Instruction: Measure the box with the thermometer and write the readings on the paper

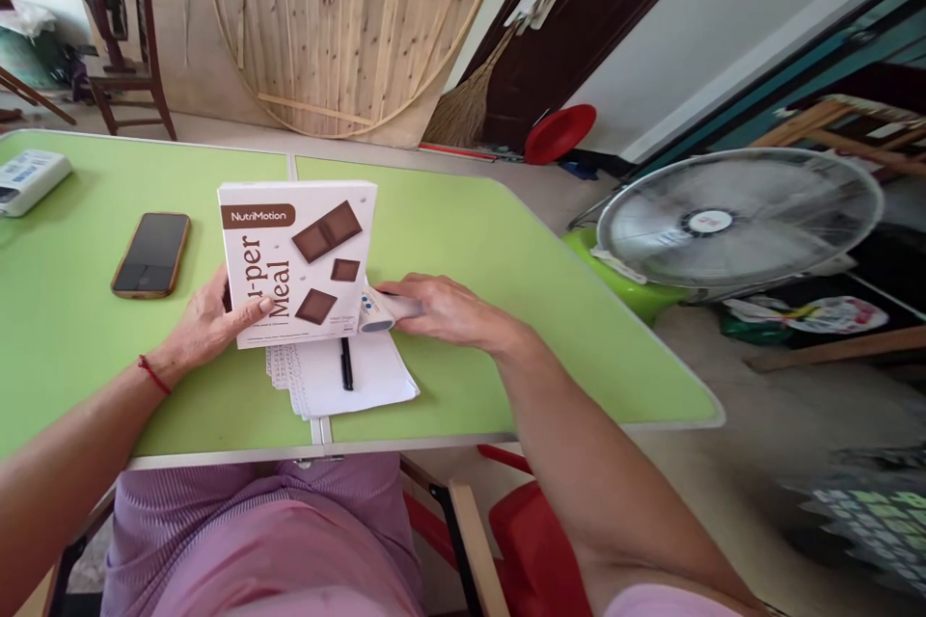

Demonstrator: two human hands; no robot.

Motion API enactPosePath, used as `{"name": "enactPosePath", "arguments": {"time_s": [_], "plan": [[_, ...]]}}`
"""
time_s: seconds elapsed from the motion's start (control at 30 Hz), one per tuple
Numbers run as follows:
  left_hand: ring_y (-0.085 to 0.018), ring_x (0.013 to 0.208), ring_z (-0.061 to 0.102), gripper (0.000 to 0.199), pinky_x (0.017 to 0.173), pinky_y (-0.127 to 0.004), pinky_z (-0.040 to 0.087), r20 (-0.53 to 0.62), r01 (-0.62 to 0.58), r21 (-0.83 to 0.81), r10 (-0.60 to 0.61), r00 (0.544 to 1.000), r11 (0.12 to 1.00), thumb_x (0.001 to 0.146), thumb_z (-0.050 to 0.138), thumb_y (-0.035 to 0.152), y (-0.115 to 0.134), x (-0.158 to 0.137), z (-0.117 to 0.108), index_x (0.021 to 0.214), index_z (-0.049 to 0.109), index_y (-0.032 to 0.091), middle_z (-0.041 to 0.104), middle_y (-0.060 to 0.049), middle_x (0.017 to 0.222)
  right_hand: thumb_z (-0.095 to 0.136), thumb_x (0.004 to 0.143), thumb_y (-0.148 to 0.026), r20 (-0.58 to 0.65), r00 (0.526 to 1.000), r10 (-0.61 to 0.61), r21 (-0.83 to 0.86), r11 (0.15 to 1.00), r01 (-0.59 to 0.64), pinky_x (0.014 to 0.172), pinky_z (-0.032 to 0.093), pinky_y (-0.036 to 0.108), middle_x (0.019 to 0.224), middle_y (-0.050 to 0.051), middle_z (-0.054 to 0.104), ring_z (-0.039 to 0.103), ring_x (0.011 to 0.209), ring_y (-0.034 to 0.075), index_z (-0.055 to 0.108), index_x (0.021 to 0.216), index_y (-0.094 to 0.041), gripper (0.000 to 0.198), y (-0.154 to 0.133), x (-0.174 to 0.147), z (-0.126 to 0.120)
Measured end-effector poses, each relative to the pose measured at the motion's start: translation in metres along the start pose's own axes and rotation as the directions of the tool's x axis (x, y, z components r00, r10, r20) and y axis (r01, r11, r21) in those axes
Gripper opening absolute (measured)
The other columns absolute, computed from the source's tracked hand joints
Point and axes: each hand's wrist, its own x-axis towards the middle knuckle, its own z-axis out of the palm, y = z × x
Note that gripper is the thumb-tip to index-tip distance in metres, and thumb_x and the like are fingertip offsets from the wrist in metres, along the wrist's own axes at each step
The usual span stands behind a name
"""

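My left hand point(217, 316) is closed on the left side of a white NutriMotion box point(340, 304), its thumb across the front. The box stands upright over the table, printed with brown chocolate squares. My right hand point(452, 310) is closed around a white tube-like object point(375, 312) with blue dots and a grey oval end. That object is close against the box's lower right edge; I cannot tell whether they touch. Below the box lie several sheets of paper point(383, 384) with a black pen point(346, 366) on top. The box hides part of both.
A phone point(151, 254) lies on the green table point(441, 395) to the left, with a white device point(30, 181) farther off. Beyond the table's right edge is a large fan point(738, 217). A red stool point(535, 540) is under my right arm.
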Motion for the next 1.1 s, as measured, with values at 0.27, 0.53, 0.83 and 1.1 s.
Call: {"name": "enactPosePath", "arguments": {"time_s": [0.27,0.53,0.83,1.1], "plan": [[-0.035,0.111,0.066,0.079,0.095,-0.054,0.056,0.014,0.047,-0.053,-0.046,0.999,0.998,0.069,0.075,0.073,0.006,-0.001,-0.004,0.122,0.059,0.017,0.069,-0.016,0.123,0.066,0.072,-0.015,-0.237,0.962,-0.138,0.017,0.989,0.146,0.095,0.051,0.046,0.118,0.011,0.069,0.063,0.11,0.031,0.07,0.129,-0.022,0.058,0.008,-0.005,0.025],[-0.036,0.114,0.065,0.082,0.099,-0.06,0.053,-0.202,-0.014,-0.095,-0.006,0.979,0.995,0.067,0.08,0.07,-0.009,0.004,-0.009,0.124,0.055,0.017,0.068,-0.016,0.124,0.056,0.092,-0.006,-0.479,0.671,-0.566,-0.368,0.824,0.431,0.089,0.05,0.041,0.104,0.008,0.072,0.061,0.103,0.023,0.076,0.102,-0.021,0.027,-0.03,-0.002,0.043],[-0.032,0.11,0.067,0.071,0.086,-0.047,0.061,-0.157,-0.196,0.186,0.226,0.961,0.963,0.081,0.065,0.075,-0.028,0.015,-0.003,0.123,0.056,0.019,0.065,-0.015,0.123,0.056,0.095,-0.004,-0.32,0.608,-0.726,-0.678,0.624,0.389,0.105,0.038,0.041,0.08,0.003,0.067,0.05,0.09,0.02,0.074,0.086,-0.019,0.025,-0.051,0.001,0.049],[-0.017,0.09,0.057,0.082,0.077,-0.037,0.054,-0.454,-0.314,0.485,0.542,0.707,0.816,0.069,0.076,0.079,-0.016,0.005,-0.008,0.114,0.048,0.016,0.054,-0.009,0.108,0.057,0.093,-0.009,-0.321,0.551,-0.771,-0.603,0.614,0.509,0.076,0.04,0.035,0.078,0.002,0.07,0.055,0.077,0.017,0.065,0.085,-0.02,0.016,-0.041,0.0,0.043]]}}
